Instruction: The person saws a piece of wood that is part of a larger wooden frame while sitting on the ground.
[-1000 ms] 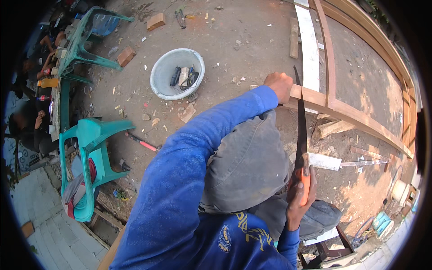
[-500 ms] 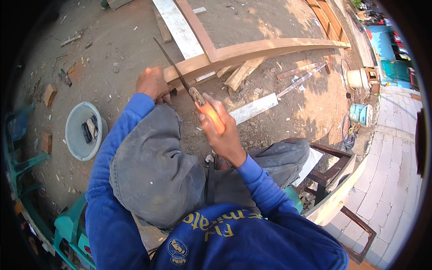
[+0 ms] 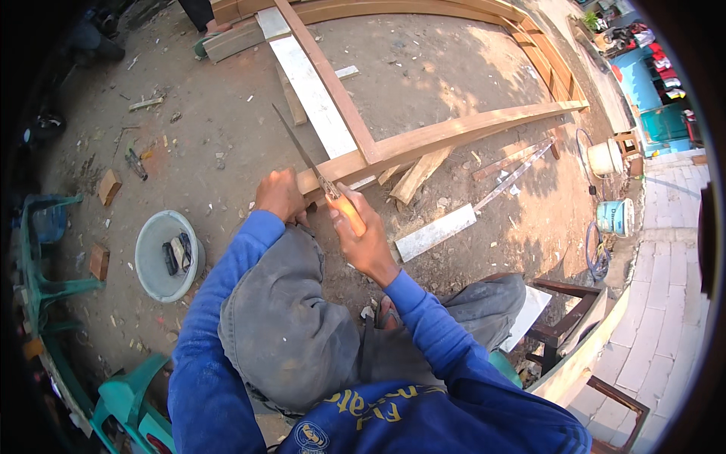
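Note:
A handsaw with an orange handle [image 3: 347,215] is in my right hand [image 3: 363,240], its fingers wrapped round the grip. The saw's dark blade [image 3: 297,144] lies across a long wooden beam [image 3: 401,150] close to its near left end, tip pointing away to the upper left. My left hand [image 3: 280,195] grips that beam end just left of the blade, above my bent knee; its fingertips are partly hidden. The beam is part of a large wooden frame, joined there by a reddish crosspiece [image 3: 327,79]. Whether the blade has cut into the wood I cannot tell.
A pale round tub [image 3: 147,265] with a few tools stands at left, near wood blocks [image 3: 99,261] and a green plastic chair [image 3: 125,393]. White-faced boards [image 3: 435,233] lie beyond my knees. Buckets [image 3: 615,217] line the right wall. Another person's foot [image 3: 217,29] shows far left.
My right hand has pushed the saw forward along its stroke, bringing the handle closer to the beam. The left hand keeps its hold. The whole view has shifted, showing more of the far frame.

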A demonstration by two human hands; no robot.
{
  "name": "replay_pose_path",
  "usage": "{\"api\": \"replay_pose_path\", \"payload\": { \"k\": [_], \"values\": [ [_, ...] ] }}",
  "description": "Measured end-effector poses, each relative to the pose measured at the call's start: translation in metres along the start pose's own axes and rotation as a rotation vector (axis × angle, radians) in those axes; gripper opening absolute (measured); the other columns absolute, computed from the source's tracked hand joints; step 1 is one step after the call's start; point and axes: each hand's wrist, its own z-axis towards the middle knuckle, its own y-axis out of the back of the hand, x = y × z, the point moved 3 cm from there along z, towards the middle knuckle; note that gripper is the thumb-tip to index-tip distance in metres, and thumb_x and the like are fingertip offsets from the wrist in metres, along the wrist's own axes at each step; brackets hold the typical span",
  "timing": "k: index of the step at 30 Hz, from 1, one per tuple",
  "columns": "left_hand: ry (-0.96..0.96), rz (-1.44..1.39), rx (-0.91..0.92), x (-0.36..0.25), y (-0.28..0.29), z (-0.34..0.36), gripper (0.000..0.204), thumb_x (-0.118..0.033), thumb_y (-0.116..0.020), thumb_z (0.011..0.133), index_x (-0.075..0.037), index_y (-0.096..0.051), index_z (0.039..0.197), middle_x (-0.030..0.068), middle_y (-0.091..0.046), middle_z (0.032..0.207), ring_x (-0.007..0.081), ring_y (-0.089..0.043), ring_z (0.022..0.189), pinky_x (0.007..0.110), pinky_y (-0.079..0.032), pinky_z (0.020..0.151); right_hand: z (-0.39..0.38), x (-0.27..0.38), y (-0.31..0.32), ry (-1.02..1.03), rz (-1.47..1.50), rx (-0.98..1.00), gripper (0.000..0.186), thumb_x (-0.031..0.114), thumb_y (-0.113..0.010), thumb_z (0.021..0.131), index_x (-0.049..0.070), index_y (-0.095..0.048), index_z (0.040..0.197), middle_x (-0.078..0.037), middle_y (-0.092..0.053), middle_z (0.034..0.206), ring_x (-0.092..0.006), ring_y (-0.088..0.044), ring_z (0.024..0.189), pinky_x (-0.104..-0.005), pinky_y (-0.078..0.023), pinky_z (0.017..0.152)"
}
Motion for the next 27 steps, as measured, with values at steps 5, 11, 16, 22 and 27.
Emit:
{"api": "replay_pose_path", "payload": {
  "k": [5, 11, 16, 22, 27],
  "values": [
    [-0.006, 0.076, -0.042, 0.016, 0.003, -0.004, 0.051, -0.023, -0.089, 0.064, 0.0, -0.069, 0.104, 0.024, -0.074, 0.098, 0.0405, -0.074, 0.095, 0.046, -0.06, 0.084, -0.163, 0.045, 0.082, -0.176, -0.056, 0.115, 0.055, 0.011, -0.063, 0.095, -0.002, -0.05, 0.146, -0.025, -0.068, 0.128, -0.0366, -0.067, 0.122, -0.0395, -0.05, 0.103],
    [-0.078, 0.098, -0.053, 0.005, -0.01, 0.005, 0.047, -0.018, -0.089, 0.062, 0.0, -0.07, 0.102, 0.0212, -0.075, 0.092, 0.0381, -0.075, 0.091, 0.044, -0.061, 0.081, -0.085, 0.013, 0.041, -0.06, -0.095, 0.059, 0.05, 0.013, -0.061, 0.097, -0.003, -0.052, 0.144, -0.024, -0.07, 0.123, -0.0306, -0.071, 0.11, -0.0395, -0.052, 0.096],
    [0.018, -0.001, 0.09, 0.016, 0.003, 0.001, 0.03, -0.015, -0.08, 0.072, 0.0, -0.075, 0.097, 0.0221, -0.075, 0.091, 0.0374, -0.076, 0.092, 0.044, -0.061, 0.08, 0.01, 0.0, -0.014, -0.009, -0.046, 0.067, 0.041, 0.015, -0.06, 0.101, -0.003, -0.055, 0.138, -0.02, -0.07, 0.116, -0.0287, -0.069, 0.1, -0.0404, -0.052, 0.089],
    [-0.127, -0.026, -0.12, 0.014, -0.014, -0.001, 0.025, -0.008, -0.074, 0.07, 0.0, -0.073, 0.094, 0.0256, -0.074, 0.096, 0.0439, -0.073, 0.093, 0.048, -0.061, 0.081, -0.18, 0.053, 0.085, -0.16, -0.215, 0.097, 0.058, 0.027, -0.054, 0.101, -0.009, -0.048, 0.146, -0.024, -0.06, 0.134, -0.03, -0.06, 0.123, -0.0414, -0.045, 0.107],
    [-0.121, -0.006, -0.095, 0.011, -0.013, 0.002, 0.027, -0.008, -0.074, 0.069, 0.0, -0.072, 0.096, 0.0239, -0.074, 0.094, 0.0433, -0.073, 0.093, 0.048, -0.061, 0.082, -0.105, 0.027, 0.042, -0.087, -0.098, 0.076, 0.054, 0.022, -0.054, 0.102, -0.008, -0.048, 0.146, -0.021, -0.064, 0.128, -0.0265, -0.062, 0.115, -0.0386, -0.048, 0.101]
  ]
}}
